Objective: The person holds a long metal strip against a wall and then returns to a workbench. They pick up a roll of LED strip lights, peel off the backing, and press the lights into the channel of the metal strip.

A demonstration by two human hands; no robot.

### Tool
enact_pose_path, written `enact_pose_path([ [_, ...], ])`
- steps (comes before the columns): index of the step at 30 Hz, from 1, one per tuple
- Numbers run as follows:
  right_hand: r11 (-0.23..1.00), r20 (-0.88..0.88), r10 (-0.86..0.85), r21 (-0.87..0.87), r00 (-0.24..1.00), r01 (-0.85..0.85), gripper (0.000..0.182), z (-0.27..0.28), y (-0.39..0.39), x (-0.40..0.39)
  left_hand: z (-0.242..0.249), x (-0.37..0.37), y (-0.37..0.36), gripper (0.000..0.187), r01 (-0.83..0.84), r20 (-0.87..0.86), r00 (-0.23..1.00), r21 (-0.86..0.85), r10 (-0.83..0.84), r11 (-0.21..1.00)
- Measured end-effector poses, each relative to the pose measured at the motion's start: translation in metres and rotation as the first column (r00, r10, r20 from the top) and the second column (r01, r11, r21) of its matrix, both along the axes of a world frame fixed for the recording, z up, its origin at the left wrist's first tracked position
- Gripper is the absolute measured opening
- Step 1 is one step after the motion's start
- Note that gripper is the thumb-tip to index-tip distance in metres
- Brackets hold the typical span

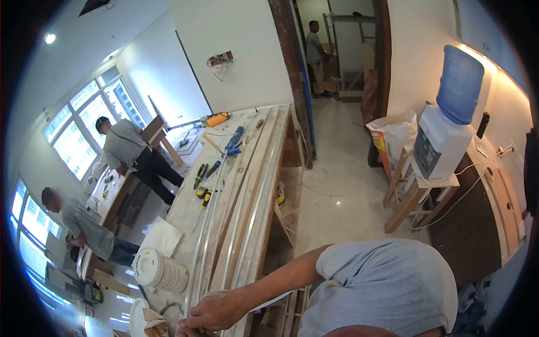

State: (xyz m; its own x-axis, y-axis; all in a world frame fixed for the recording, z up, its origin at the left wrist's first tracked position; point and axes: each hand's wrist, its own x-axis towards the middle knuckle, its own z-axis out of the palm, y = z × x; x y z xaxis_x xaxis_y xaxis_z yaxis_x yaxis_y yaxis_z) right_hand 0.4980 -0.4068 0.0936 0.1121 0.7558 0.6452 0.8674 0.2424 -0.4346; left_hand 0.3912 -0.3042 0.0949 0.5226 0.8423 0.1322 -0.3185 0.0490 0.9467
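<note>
My right hand (220,310), at the end of a bare forearm and grey sleeve, is closed at the near end of the workbench (177,222). Its fingers hide whatever they grip. Just below it, cut off by the bottom edge, my left hand (191,330) shows only in part, with fingers curled. Long thin metal strips (209,224) run lengthwise along the bench toward my hands. Beside them lies a wooden board (229,238). Left of my hands stand a lidded white bucket (163,271) and a round white container (137,314).
Blue and yellow hand tools (205,195) lie farther up the bench, with an orange tool (218,119) at its far end. Two people (132,146) work at a table on the left; another person (315,56) is beyond the doorway. A water dispenser (441,140) stands on a wooden stool (418,194).
</note>
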Motion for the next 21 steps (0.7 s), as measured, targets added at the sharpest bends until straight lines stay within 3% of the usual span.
enact_pose_path([
  [5,0.993,0.058,-0.004,0.115,0.998,-0.003,0.041,-0.005,-0.005,0.002,-0.012,0.000,0.009,0.024,0.083,0.024,0.996,-0.056,-0.081,0.995],
  [7,0.988,0.068,-0.003,0.152,0.998,-0.008,0.040,-0.007,-0.004,0.004,-0.016,0.000,0.013,0.022,0.046,-0.168,0.986,0.254,-0.003,0.966],
  [8,0.982,0.080,0.000,0.187,0.997,-0.015,0.039,-0.006,-0.005,0.005,-0.015,0.000,0.012,0.022,0.048,-0.168,0.986,0.255,-0.004,0.966],
  [10,0.978,0.084,0.004,0.205,0.996,-0.021,0.031,-0.003,-0.007,0.006,-0.008,0.003,0.006,0.021,0.065,-0.129,0.990,0.092,-0.053,0.994],
  [11,0.975,0.088,0.009,0.222,0.996,-0.029,0.024,-0.001,-0.008,0.006,-0.005,0.004,0.003,0.021,0.067,-0.129,0.990,0.094,-0.055,0.993],
  [13,0.970,0.089,0.015,0.239,0.996,-0.036,0.026,-0.003,-0.007,0.008,0.000,0.004,-0.003,0.021,0.079,-0.065,0.995,0.010,-0.079,0.997],
  [21,0.956,0.061,0.063,0.283,0.996,-0.078,0.017,-0.005,-0.006,0.011,-0.007,0.007,-0.004,0.014,0.076,-0.069,0.995,-0.005,-0.076,0.997],
])
